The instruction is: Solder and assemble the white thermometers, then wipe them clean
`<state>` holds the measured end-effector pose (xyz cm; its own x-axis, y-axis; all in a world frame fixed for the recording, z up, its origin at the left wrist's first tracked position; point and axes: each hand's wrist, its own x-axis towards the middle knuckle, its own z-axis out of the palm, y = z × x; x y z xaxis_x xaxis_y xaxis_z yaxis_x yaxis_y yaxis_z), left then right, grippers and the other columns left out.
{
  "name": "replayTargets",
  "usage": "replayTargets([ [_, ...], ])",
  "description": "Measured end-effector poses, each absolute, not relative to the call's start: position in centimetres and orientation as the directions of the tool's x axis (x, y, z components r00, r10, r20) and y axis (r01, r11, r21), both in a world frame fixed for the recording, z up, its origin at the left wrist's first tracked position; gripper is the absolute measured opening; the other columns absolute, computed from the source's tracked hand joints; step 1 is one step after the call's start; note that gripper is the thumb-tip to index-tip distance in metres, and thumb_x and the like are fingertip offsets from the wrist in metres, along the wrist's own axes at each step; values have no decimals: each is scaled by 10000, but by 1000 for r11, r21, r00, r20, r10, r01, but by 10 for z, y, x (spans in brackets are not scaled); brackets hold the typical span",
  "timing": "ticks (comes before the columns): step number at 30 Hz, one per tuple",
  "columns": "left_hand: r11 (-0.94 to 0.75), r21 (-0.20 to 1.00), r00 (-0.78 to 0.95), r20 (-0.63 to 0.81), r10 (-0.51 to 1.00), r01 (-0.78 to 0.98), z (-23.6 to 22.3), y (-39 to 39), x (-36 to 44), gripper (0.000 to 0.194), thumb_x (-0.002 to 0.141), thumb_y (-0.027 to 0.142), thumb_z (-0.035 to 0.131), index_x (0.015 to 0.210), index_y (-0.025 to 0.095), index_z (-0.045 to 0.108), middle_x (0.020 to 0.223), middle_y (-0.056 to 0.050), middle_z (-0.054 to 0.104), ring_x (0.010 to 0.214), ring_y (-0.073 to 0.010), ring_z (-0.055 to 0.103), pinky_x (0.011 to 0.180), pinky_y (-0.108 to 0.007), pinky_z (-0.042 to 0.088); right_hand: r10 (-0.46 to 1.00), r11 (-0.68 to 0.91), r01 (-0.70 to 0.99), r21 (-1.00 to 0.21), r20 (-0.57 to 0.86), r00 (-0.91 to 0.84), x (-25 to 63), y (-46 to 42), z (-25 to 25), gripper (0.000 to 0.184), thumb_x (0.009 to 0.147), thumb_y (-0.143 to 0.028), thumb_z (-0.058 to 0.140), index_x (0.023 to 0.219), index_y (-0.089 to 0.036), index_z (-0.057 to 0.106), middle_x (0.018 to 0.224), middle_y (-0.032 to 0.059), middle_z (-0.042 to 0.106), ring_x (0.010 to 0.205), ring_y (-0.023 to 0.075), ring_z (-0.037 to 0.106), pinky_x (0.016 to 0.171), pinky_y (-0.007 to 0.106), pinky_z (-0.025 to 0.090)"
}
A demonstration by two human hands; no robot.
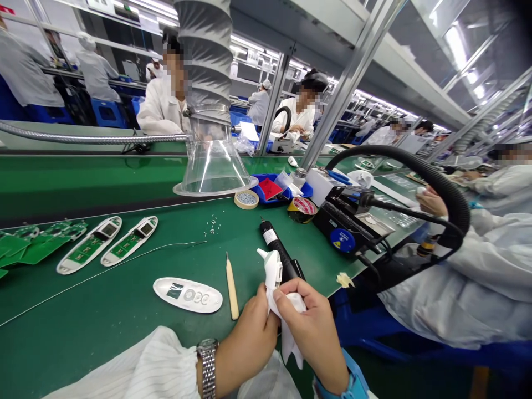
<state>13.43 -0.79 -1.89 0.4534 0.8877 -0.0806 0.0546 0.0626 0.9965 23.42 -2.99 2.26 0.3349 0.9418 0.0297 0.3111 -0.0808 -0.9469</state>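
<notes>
In front of my body, my left hand (254,321) is closed around the lower part of a white plastic housing (272,267) with a pointed tip. My right hand (311,321) pinches a white cloth (296,302) against the housing, and the cloth's end hangs below the fingers. Just beyond both hands lies a black electric screwdriver (279,246). To the left are a wooden-handled pick (231,288) and a white oval front shell (188,295) with a small window. My palms hide part of the housing.
Two open shells with circuit boards (89,245) lie at left beside a stack of green boards (41,244). A clear fume hood (214,166) hangs over the bench. Behind it stand a screw dish (246,199), tape roll (302,209) and black machine (347,224). A co-worker's sleeve (469,266) is at right.
</notes>
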Motion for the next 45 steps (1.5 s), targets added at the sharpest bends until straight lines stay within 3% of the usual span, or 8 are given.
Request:
replayTargets([
  [13, -3, 992, 503, -59, 862, 123, -20, -9, 134, 334, 851, 231, 340, 1149, 101, 420, 1048, -163, 580, 992, -249, 540, 862, -379, 420, 947, -104, 228, -968, -26, 320, 233, -32, 20, 220, 678, -360, 601, 608, -158, 549, 494, -44, 449, 449, 92, 375, 431, 192, 332],
  [18, -42, 981, 499, -61, 865, 192, -19, -11, 133, 356, 872, 275, 306, 1147, 80, 419, 1020, -188, 581, 965, -268, 541, 857, -412, 413, 908, -64, 207, -976, 29, 419, 232, -29, 15, 235, 673, -379, 608, 604, -163, 547, 493, -42, 459, 437, 97, 380, 414, 197, 327],
  [25, 11, 992, 476, -71, 877, 129, -17, -10, 133, 359, 847, 275, 381, 1162, 117, 446, 1054, -157, 592, 996, -259, 543, 866, -379, 422, 918, -46, 232, -972, 50, 394, 235, -35, 3, 213, 720, -354, 596, 634, -163, 554, 511, -41, 481, 448, 91, 394, 420, 189, 327],
  [28, 38, 991, 457, -93, 885, 129, -19, -9, 134, 367, 840, 284, 396, 1168, 128, 450, 1084, -151, 588, 1016, -257, 537, 876, -375, 424, 912, 19, 317, -948, 146, 384, 237, -40, 4, 188, 765, -337, 592, 670, -175, 577, 550, -32, 508, 476, 100, 435, 437, 195, 349],
  [32, 1, 989, 466, -69, 882, 145, -21, -9, 134, 386, 851, 284, 368, 1191, 108, 419, 1111, -170, 570, 1046, -254, 518, 910, -387, 408, 847, 289, 515, -807, 466, 254, 239, -41, 2, 52, 811, -208, 592, 824, -203, 642, 726, 1, 574, 626, 125, 534, 545, 218, 424],
  [35, -10, 983, 488, -82, 869, 183, -22, -8, 134, 403, 865, 269, 314, 1203, 58, 380, 1113, -204, 551, 1037, -250, 518, 921, -401, 402, 755, 427, 614, -664, 636, 163, 240, -39, -3, 176, 807, -93, 593, 930, -207, 646, 799, 20, 589, 714, 137, 556, 624, 243, 453],
  [40, -20, 970, 489, -104, 866, 241, -21, -8, 135, 420, 871, 275, 279, 1199, 29, 370, 1075, -220, 549, 1004, -258, 524, 895, -416, 416, 667, 480, 717, -506, 741, 77, 242, -36, -11, 317, 782, -8, 596, 1022, -212, 632, 840, 32, 583, 745, 144, 543, 643, 272, 455],
  [45, -46, 970, 499, -82, 863, 237, -22, -7, 136, 453, 861, 247, 263, 1204, -34, 353, 1089, -260, 536, 1017, -274, 517, 905, -426, 405, 666, 496, 720, -485, 745, 43, 240, -39, -13, 284, 775, 1, 598, 979, -193, 630, 827, 34, 587, 715, 145, 531, 624, 284, 446],
])
